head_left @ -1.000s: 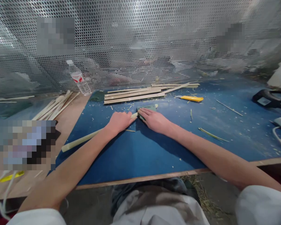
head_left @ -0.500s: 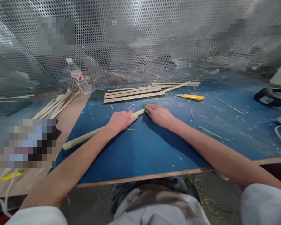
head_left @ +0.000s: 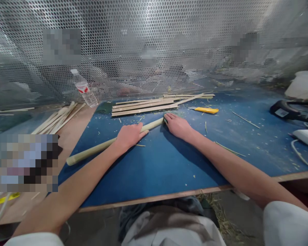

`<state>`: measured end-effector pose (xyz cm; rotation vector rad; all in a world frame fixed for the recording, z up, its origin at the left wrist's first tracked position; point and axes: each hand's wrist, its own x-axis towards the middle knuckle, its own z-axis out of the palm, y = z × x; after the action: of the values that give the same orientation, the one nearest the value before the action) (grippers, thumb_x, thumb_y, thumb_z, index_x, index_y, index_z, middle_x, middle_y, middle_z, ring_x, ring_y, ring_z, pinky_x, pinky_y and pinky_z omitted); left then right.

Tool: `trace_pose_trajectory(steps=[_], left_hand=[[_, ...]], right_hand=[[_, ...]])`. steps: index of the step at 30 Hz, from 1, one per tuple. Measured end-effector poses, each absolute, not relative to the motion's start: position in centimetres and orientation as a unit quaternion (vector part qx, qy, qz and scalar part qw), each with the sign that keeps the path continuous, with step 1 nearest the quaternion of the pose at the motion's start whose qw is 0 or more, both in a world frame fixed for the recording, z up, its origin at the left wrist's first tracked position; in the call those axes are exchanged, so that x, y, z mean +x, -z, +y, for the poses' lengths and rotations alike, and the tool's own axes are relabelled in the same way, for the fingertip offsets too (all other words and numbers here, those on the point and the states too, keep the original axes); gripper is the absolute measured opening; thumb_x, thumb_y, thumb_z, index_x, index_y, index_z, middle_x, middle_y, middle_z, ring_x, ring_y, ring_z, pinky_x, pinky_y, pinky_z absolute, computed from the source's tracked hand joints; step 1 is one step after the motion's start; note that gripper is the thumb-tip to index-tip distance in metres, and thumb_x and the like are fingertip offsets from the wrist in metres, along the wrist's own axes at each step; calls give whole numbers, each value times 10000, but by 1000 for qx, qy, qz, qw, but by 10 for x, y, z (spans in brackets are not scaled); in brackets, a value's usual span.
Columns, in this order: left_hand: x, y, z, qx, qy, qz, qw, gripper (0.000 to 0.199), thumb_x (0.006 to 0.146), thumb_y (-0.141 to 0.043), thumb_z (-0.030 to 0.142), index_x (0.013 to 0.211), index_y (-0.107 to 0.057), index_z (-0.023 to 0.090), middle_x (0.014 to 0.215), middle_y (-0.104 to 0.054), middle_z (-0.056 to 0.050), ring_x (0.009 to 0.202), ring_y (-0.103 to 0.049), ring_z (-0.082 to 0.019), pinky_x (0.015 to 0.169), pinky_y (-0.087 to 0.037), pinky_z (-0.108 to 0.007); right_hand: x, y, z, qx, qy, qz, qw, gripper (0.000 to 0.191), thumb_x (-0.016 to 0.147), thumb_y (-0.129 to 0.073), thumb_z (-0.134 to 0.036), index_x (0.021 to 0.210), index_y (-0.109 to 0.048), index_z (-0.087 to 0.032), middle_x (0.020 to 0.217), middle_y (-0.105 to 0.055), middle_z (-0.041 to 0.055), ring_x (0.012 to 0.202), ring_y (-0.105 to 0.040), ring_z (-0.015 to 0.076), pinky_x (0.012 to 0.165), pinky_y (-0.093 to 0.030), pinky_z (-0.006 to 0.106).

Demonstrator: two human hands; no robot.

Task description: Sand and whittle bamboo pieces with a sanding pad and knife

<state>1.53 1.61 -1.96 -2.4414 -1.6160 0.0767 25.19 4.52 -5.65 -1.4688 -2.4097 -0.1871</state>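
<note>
A pale green bamboo pole [head_left: 94,152] lies at a slant on the blue tabletop, its near end at the left. My left hand [head_left: 129,136] is wrapped over the pole near its middle, with the thumb along the near side. Farther along, my right hand [head_left: 178,126] is closed over the pole's far end, knuckles up. Under its fingertips shows a sliver of a dark green pad [head_left: 165,118]; most of that and the pole's tip are hidden. Just behind the hands lie flat bamboo strips [head_left: 143,110].
A yellow utility knife [head_left: 206,110] lies right of the strips. A water bottle [head_left: 84,89] leans at the perforated metal screen [head_left: 133,44]. More strips [head_left: 59,119] and a blurred-out object [head_left: 28,160] are at left. A black device [head_left: 282,111] and white device [head_left: 306,137] sit at right.
My right hand has slid outward along the pole, so more bamboo shows between my hands. The left hand keeps its place on the pole. The view has shifted slightly.
</note>
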Motion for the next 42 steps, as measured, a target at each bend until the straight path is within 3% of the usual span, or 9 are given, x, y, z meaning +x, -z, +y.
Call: trace_pose_trajectory(steps=[5, 12, 18, 24, 29, 33, 37, 42], left_hand=[[15, 19, 15, -830, -30, -546, 113, 504, 1017, -342, 586, 1137, -601, 170, 1029, -758, -138, 945, -734, -338, 711, -518, -377], [15, 16, 15, -830, -37, -546, 106, 498, 1022, -339, 570, 1147, -604, 168, 1037, -755, -143, 952, -730, -333, 714, -517, -374], [14, 18, 16, -828, -40, -550, 105, 537, 1016, -323, 591, 1190, -603, 167, 1024, -756, -164, 953, -733, -331, 764, -519, -378], [16, 17, 16, -822, -57, -558, 95, 544, 1020, -317, 582, 1187, -610, 154, 987, -759, -164, 932, -736, -327, 766, -517, -375], [17, 14, 14, -825, -53, -552, 105, 531, 1020, -328, 574, 1174, -607, 149, 971, -758, -164, 913, -738, -322, 749, -514, -365], [5, 4, 19, -804, -19, -581, 125, 485, 1015, -366, 548, 1178, -611, 162, 985, -754, -164, 920, -730, -331, 757, -511, -384], [-13, -7, 26, -767, 16, -626, 142, 476, 1008, -375, 548, 1194, -618, 183, 1007, -750, -167, 938, -721, -348, 754, -506, -397], [-22, -9, 29, -791, -32, -600, 120, 463, 1006, -381, 536, 1152, -640, 182, 989, -746, -172, 963, -716, -351, 775, -494, -393]], right_hand=[[232, 61, 33, -408, 60, -892, 186, 496, 1034, -343, -252, 1457, -499, -45, 1514, -507, 206, 1450, -433, 263, 1205, -359, 429], [258, 63, 53, -502, 50, -846, 174, 500, 999, -336, -175, 1449, -482, -14, 1479, -521, 260, 1430, -458, 293, 1180, -380, 493], [227, 70, 33, -394, 36, -894, 210, 514, 1035, -316, -264, 1470, -478, -44, 1538, -474, 217, 1488, -371, 263, 1216, -341, 465], [255, 66, 52, -486, 49, -852, 187, 507, 993, -332, -179, 1446, -477, -3, 1476, -525, 261, 1443, -440, 287, 1179, -379, 486], [246, 63, 42, -438, 49, -878, 190, 509, 1024, -320, -245, 1446, -483, -12, 1493, -518, 238, 1441, -442, 272, 1201, -357, 442], [245, 54, 38, -481, 47, -850, 208, 524, 1029, -295, -255, 1455, -461, 2, 1505, -500, 246, 1439, -443, 281, 1176, -387, 438], [254, 45, 35, -497, 39, -840, 216, 514, 1040, -277, -281, 1454, -467, -43, 1463, -553, 216, 1397, -491, 280, 1130, -433, 426], [251, 42, 29, -494, 24, -849, 187, 477, 1035, -321, -280, 1438, -501, -96, 1444, -581, 193, 1350, -537, 279, 1080, -471, 426]])
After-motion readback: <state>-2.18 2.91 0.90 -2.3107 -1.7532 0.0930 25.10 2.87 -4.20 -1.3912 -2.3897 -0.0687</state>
